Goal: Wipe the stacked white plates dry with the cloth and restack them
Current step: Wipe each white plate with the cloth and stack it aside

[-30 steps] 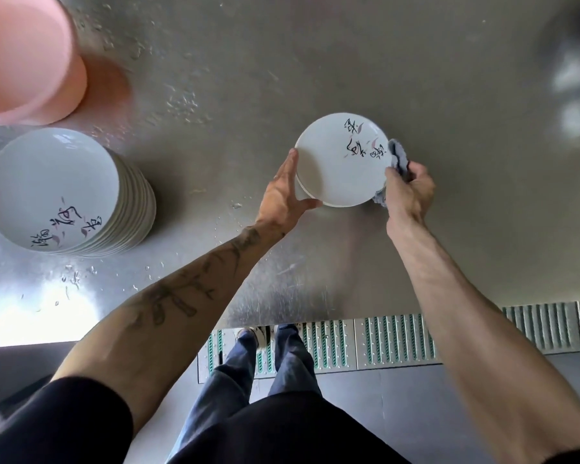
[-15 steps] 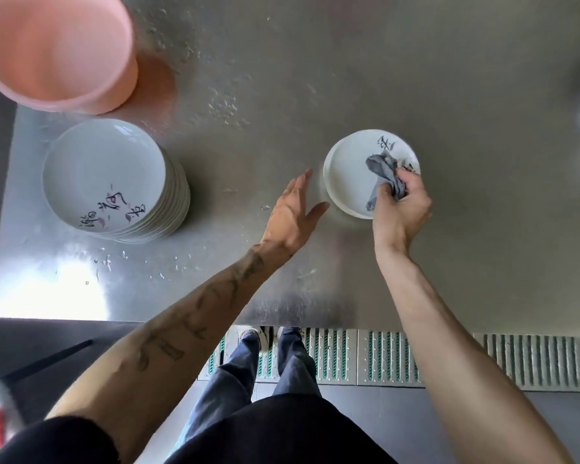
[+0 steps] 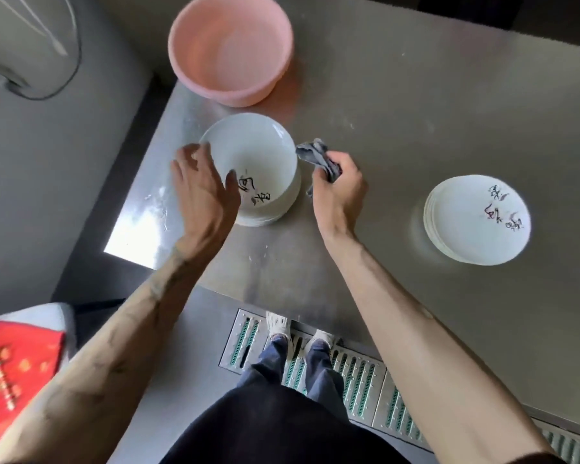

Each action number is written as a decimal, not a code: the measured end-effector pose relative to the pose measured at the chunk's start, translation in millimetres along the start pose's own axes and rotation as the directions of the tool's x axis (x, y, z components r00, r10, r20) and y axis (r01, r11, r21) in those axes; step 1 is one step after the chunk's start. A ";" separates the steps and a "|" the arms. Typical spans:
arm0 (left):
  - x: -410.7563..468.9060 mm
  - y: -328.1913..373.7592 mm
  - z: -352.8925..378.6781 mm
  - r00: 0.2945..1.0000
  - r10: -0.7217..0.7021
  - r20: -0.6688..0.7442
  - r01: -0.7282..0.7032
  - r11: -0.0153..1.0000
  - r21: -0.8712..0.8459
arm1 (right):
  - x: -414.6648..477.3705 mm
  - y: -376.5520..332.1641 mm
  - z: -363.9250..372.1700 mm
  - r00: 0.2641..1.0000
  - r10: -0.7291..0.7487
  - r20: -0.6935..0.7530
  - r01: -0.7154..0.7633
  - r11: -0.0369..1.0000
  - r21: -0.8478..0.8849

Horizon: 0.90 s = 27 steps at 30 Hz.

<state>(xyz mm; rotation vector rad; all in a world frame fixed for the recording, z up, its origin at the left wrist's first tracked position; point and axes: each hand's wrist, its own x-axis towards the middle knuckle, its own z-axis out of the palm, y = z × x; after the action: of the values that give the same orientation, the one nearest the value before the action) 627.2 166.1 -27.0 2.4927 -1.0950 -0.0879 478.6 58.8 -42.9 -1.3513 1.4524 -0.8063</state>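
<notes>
A tall stack of white plates point(image 3: 258, 155) with black brush writing stands on the steel table point(image 3: 399, 128) near its left edge. My left hand point(image 3: 203, 189) hovers over the stack's left rim, fingers spread, holding nothing; I cannot tell if it touches the top plate. My right hand point(image 3: 337, 192) is just right of that stack, closed on a crumpled grey cloth point(image 3: 315, 154). A lower stack of white plates point(image 3: 476, 219) with the same writing sits apart on the right side of the table.
A pink plastic basin point(image 3: 230, 45) stands behind the tall stack. The table's left edge and front edge are close to the stack. A red printed item point(image 3: 10, 360) lies low at the left. Metal floor grating point(image 3: 359, 370) runs under my feet.
The plate held a second ago now lies on the right stack. Both hands moved left to the tall stack, the right one still gripping the cloth. The view swung left.
</notes>
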 end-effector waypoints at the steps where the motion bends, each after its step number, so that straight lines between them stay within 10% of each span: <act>1: 5.2 -8.9 -1.6 0.998 -0.059 0.039 0.058 0.998 0.012 | -1.6 -3.3 9.0 1.000 0.002 0.021 -0.002 1.000 -0.012; 15: 31.4 -29.0 -9.7 0.922 -0.358 0.148 0.387 0.855 -0.345 | -12.3 -19.0 34.2 0.997 0.064 0.033 -0.062 0.997 -0.054; 27: -30.3 40.6 24.6 0.980 -0.046 0.195 0.150 0.815 -0.560 | -20.4 32.4 -74.6 0.957 0.188 -0.223 -0.157 0.976 0.149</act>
<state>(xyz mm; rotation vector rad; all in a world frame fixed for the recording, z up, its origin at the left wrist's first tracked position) 572.8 154.8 -36.6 2.0081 -0.8363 -0.5886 396.2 73.9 -44.6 -1.0405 1.6468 -0.9530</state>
